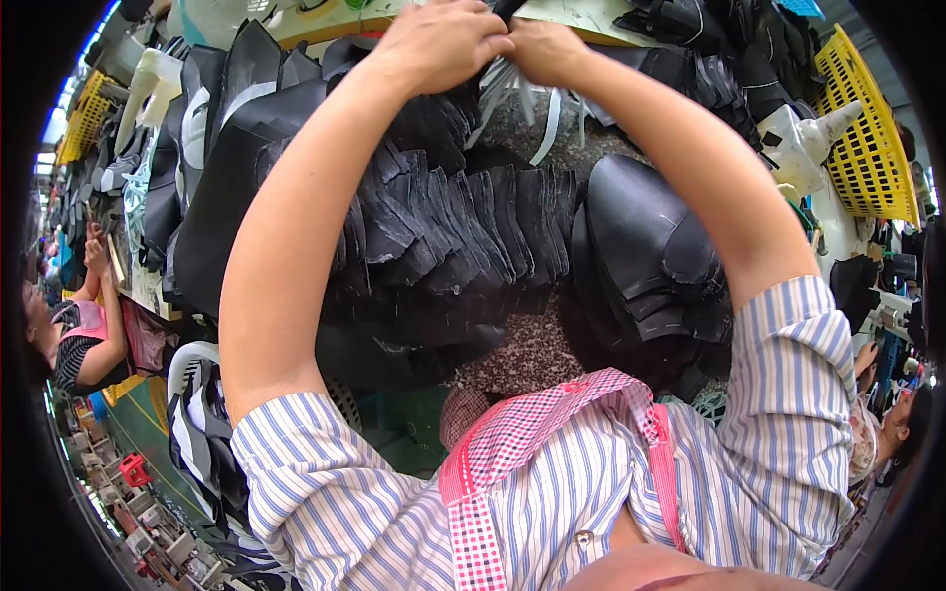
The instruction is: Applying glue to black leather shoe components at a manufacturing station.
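Observation:
Both my arms reach to the far side of the work surface. There my left hand is closed, its fingers curled toward the other hand. Close against it, my right hand is closed too. A small black piece shows between them, cut off by the upper edge, so its kind is unclear. Pale narrow strips hang just below my hands. Between my forearms lies a long overlapping row of black leather-like pieces. To its right rests a stack of larger, curved black pieces.
Big black panels stand piled by my left forearm. A yellow basket and a white cone-shaped part are at the far right. One person sits at the left, another at the right. Below lies a green floor.

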### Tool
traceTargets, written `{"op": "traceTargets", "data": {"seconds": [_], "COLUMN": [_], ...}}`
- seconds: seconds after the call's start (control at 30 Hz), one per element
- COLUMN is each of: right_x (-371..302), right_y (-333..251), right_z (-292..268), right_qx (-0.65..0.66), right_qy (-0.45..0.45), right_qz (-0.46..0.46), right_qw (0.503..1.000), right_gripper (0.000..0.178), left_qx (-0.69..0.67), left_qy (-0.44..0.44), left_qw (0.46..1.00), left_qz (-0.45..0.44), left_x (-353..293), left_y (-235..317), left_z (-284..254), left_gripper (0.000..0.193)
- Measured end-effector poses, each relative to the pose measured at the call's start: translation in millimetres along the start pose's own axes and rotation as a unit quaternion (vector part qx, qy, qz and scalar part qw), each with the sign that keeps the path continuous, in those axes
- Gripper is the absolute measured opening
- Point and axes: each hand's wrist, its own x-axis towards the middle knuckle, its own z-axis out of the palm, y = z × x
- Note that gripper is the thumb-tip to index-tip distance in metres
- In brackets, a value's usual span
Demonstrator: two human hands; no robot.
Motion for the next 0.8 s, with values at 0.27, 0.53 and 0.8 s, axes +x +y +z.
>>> {"op": "traceTargets", "data": {"seconds": [0.27,0.53,0.8], "right_x": [-43.2,-72.4,-222.8], "right_y": [7.8,29.7,73.0], "right_z": [-41.9,-110.1,-173.7], "right_qx": [0.0,-0.074,0.645], "right_qy": [-0.16,-0.167,0.333], "right_qz": [-0.181,-0.131,0.2], "right_qw": [0.97,0.974,0.658], "right_gripper": [0.029,0.014,0.02], "left_qx": [-0.106,-0.116,-0.159], "left_qy": [-0.044,-0.036,-0.064], "left_qw": [0.993,0.992,0.985], "left_qz": [-0.041,-0.03,0.029], "left_x": [-5.1,-13.3,10.8], "left_y": [-11.7,-2.7,47.2], "left_z": [-13.1,0.7,-3.8], "left_gripper": [0.027,0.026,0.026]}}
